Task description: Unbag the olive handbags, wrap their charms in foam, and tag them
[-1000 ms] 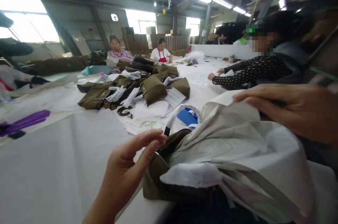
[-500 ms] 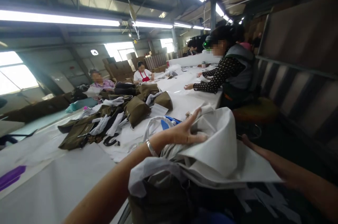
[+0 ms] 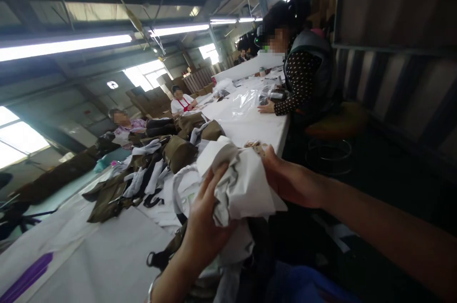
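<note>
1 white table [image 3: 117, 257], 2 hands [image 3: 205, 227] [image 3: 291, 181] at 1 crumpled white sheet [image 3: 246, 188]

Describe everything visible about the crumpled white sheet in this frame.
The white sheet looks like paper, bunched into loose folds, greyish in the creases, with a pointed corner at lower right. It is held up over a dark olive bag. The left hand grips its left side; the right hand meets its right edge, fingers partly hidden.

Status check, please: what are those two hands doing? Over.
Left hand gripping crumpled white sheet. Right hand at its edge, grip unclear. Olive bag below, partly hidden; more olive bags piled beyond.
</note>
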`<state>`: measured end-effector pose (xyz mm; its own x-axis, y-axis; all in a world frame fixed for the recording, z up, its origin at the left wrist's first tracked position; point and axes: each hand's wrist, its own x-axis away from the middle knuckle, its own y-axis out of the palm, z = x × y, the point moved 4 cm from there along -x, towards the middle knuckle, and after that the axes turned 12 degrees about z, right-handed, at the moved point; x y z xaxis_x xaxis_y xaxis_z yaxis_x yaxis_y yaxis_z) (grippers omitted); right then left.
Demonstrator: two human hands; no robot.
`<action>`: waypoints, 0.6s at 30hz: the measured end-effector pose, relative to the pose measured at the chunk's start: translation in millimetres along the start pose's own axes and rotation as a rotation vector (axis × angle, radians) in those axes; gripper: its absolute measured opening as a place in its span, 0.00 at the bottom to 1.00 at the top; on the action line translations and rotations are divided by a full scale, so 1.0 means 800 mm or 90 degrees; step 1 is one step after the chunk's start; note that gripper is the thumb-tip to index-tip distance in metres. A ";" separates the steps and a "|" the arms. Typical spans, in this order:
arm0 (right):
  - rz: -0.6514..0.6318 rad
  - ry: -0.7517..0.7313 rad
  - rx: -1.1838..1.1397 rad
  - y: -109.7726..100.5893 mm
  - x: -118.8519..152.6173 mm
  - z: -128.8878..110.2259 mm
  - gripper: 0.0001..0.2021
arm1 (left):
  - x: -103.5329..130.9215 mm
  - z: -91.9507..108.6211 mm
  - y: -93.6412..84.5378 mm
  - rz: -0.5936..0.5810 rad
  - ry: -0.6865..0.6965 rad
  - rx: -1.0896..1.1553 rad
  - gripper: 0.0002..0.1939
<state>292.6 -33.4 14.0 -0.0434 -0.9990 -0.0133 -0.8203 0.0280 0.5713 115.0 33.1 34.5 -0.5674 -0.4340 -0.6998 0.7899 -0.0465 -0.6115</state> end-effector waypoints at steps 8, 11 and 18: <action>-0.220 -0.419 0.622 -0.019 0.004 0.093 0.13 | 0.006 -0.007 -0.063 -0.080 0.048 -0.121 0.36; -0.262 -0.556 0.780 -0.017 0.015 0.103 0.15 | 0.010 0.005 -0.056 -0.298 0.088 -0.145 0.33; -0.191 -0.746 0.985 -0.019 0.015 0.105 0.10 | 0.024 0.015 -0.022 -0.700 -0.025 -0.188 0.14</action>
<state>257.0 -42.8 -63.7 0.4092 -0.4836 -0.7737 -0.5545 0.5416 -0.6318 92.9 15.0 36.0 -0.9068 -0.3163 0.2786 -0.2202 -0.2080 -0.9530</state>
